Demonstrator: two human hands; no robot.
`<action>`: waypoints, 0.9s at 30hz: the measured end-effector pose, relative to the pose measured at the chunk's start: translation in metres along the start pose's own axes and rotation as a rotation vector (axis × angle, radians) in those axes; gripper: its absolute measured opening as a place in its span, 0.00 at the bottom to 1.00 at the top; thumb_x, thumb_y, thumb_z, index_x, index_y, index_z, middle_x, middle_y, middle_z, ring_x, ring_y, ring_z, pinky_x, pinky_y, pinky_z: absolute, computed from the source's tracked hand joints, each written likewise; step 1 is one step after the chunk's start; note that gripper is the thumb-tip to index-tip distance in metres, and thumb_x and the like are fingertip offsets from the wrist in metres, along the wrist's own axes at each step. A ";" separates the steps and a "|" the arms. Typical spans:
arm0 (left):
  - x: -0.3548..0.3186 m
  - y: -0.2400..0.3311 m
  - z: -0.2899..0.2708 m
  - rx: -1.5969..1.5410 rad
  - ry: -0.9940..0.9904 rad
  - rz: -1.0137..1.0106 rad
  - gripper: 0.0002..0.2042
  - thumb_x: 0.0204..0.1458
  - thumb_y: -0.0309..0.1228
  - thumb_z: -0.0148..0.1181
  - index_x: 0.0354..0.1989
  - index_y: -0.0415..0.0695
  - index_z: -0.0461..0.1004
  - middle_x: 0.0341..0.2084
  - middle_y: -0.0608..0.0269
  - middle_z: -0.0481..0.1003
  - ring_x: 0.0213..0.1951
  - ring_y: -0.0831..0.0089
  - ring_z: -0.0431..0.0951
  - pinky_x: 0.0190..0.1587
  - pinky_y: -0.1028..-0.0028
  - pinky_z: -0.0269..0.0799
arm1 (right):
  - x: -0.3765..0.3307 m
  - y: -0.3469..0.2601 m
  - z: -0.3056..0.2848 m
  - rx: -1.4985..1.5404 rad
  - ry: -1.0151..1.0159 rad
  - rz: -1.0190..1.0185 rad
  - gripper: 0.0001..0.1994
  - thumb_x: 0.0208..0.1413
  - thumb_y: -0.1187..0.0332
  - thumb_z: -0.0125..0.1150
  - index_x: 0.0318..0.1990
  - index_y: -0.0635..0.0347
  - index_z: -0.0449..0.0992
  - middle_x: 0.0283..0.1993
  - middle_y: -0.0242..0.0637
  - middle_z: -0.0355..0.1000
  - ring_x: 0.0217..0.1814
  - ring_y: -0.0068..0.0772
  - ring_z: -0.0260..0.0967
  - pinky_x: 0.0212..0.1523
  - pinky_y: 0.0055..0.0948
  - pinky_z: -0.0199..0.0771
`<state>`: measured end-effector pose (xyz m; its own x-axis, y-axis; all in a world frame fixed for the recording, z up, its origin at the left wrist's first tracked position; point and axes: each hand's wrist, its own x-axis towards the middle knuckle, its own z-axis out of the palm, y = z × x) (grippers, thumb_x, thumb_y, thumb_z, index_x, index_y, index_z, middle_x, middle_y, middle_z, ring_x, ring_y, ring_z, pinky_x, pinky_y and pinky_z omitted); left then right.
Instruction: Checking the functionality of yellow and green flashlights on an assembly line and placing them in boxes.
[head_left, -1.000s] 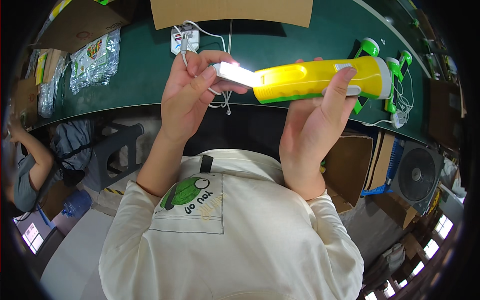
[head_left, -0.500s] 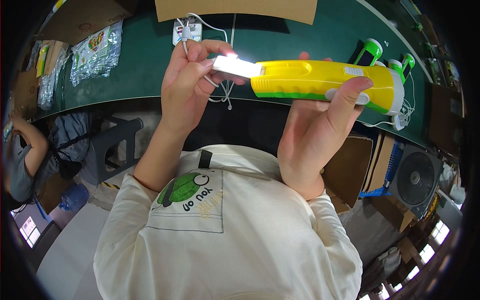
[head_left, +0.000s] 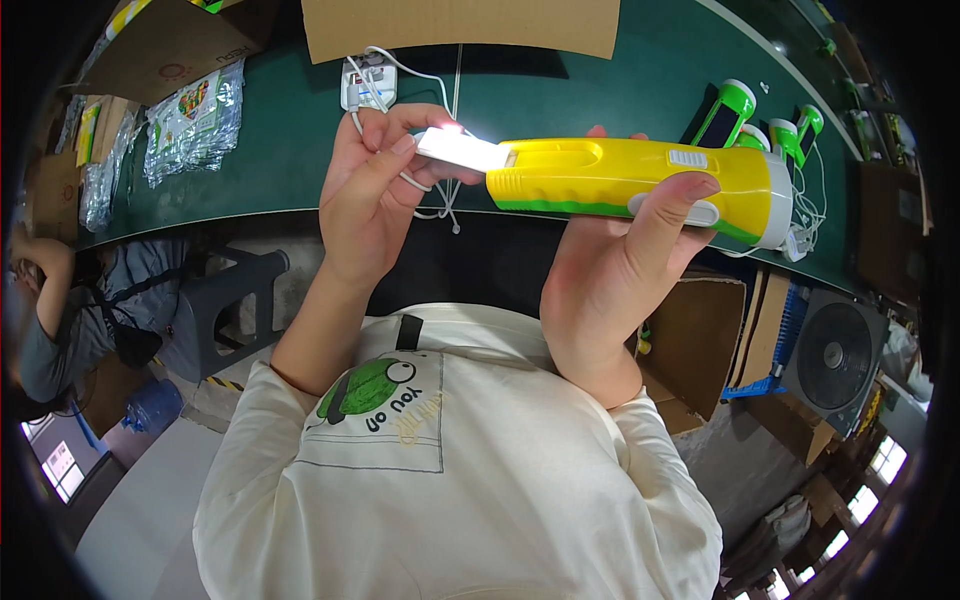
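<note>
Presently, the torch (head_left: 590, 178) is being held in the half-curled right hand (head_left: 622, 258). Its lit panel (head_left: 463, 150) is being pinched by the nearly closed left hand (head_left: 366, 190).

I note moderate indoor light over the green table (head_left: 280, 150). The strongest glare sits at the white panel (head_left: 465, 150) on the left end of the yellow flashlight (head_left: 610, 175); its far edge is blown out beside the left hand (head_left: 365, 190). A dark shadow lies below the cardboard sheet (head_left: 460, 25) at the far side. Clear plastic bags (head_left: 195, 125), far left, show scattered glints. The windows (head_left: 888, 458), near right, are overexposed. Both hands appear sharp; clutter toward the right rim looks soft and dim. Straight edges bow outward, and black vignetting closes the corners.
</note>
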<state>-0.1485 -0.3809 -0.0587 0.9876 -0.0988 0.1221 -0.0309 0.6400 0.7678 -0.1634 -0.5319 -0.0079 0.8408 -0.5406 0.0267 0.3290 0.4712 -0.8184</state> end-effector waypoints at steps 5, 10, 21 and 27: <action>0.000 0.000 -0.004 -0.013 -0.026 -0.016 0.05 0.54 0.22 0.41 0.35 0.45 0.53 0.41 0.41 0.66 0.43 0.56 0.73 0.45 0.59 0.75 | 0.000 0.001 0.001 0.010 -0.007 -0.007 0.29 0.54 0.48 0.54 0.57 0.53 0.53 0.52 0.33 0.56 0.53 0.32 0.57 0.58 0.47 0.62; 0.001 0.002 0.004 -0.016 -0.009 -0.001 0.07 0.54 0.23 0.46 0.35 0.45 0.53 0.41 0.43 0.66 0.42 0.58 0.73 0.43 0.63 0.74 | 0.002 0.005 0.000 0.006 0.007 -0.026 0.29 0.55 0.47 0.52 0.57 0.54 0.53 0.52 0.34 0.56 0.53 0.33 0.58 0.56 0.46 0.64; 0.000 0.016 0.038 0.777 -0.151 -0.188 0.25 0.34 0.32 0.74 0.30 0.45 0.57 0.25 0.70 0.61 0.24 0.83 0.56 0.26 0.83 0.57 | -0.005 0.016 -0.009 0.031 -0.316 0.240 0.26 0.62 0.47 0.39 0.52 0.65 0.61 0.47 0.46 0.67 0.39 0.36 0.70 0.42 0.34 0.72; -0.002 0.002 0.036 0.758 -0.127 -0.217 0.24 0.35 0.27 0.73 0.35 0.42 0.61 0.28 0.71 0.65 0.24 0.91 0.57 0.24 0.90 0.54 | -0.001 0.017 -0.010 0.009 -0.319 0.352 0.26 0.63 0.49 0.36 0.52 0.66 0.61 0.47 0.47 0.68 0.39 0.35 0.71 0.41 0.32 0.73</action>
<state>-0.1558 -0.4069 -0.0343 0.9599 -0.2771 -0.0431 0.0183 -0.0914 0.9956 -0.1630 -0.5301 -0.0274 0.9915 -0.1061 -0.0752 0.0026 0.5941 -0.8044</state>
